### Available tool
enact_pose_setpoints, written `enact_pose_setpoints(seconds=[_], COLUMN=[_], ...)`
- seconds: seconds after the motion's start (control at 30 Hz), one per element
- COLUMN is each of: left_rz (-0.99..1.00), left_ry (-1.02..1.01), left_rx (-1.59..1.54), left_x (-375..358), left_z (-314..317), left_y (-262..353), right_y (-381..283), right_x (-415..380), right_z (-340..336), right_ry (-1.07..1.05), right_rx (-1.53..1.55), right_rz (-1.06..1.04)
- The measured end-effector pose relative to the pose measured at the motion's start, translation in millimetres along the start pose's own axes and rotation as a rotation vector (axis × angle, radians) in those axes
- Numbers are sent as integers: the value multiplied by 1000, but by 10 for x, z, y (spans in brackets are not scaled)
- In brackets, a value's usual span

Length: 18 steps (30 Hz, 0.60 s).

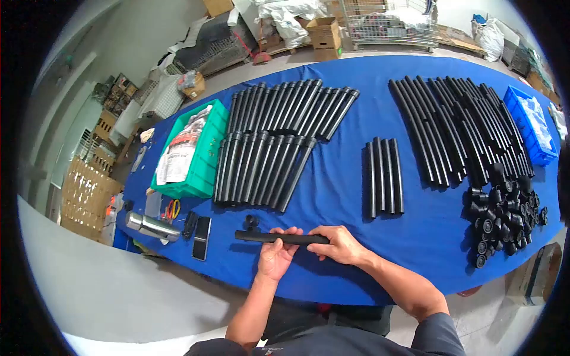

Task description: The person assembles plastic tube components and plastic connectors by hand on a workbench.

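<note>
A black tube (291, 238) lies level across both hands near the table's front edge. My left hand (278, 254) is closed round its middle from below, with the thumb on the near side. My right hand (338, 244) grips the tube's right end. Just above the tube's left end, small black caps (252, 221) rest on the blue cloth. Several capped tubes (261, 169) lie in two rows beyond my left hand. Four or so plain tubes (383, 178) lie in a group beyond my right hand.
Many long tubes (463, 127) and a pile of black caps (504, 219) cover the right side. A blue bin (543, 155) stands at the far right. On the left are a green crate (205, 166), a metal flask (152, 226), scissors (172, 209) and a phone (201, 237).
</note>
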<state>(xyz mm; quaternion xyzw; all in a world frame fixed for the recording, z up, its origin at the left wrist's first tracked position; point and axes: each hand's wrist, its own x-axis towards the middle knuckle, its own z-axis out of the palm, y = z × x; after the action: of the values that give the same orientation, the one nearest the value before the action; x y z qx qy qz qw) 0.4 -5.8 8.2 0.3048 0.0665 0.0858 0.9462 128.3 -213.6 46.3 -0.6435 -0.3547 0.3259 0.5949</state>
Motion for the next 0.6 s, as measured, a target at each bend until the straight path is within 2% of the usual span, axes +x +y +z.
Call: enact_pose_setpoints(seconds=[0.2, 0.47, 0.57, 0.6], left_rz=[-11, -10, -86, -186], left_ry=[13, 25, 121, 163], left_rx=[-19, -25, 81, 238], left_x=[-24, -63, -89, -116], left_z=[46, -9, 254, 315], left_y=[15, -32, 81, 115], right_y=[20, -5, 100, 130], right_x=[-4, -9, 8, 24], right_z=[-2, -31, 31, 44], right_ry=[-35, -58, 17, 67], right_rx=[130, 2, 105, 160], right_rz=[52, 5, 22, -12])
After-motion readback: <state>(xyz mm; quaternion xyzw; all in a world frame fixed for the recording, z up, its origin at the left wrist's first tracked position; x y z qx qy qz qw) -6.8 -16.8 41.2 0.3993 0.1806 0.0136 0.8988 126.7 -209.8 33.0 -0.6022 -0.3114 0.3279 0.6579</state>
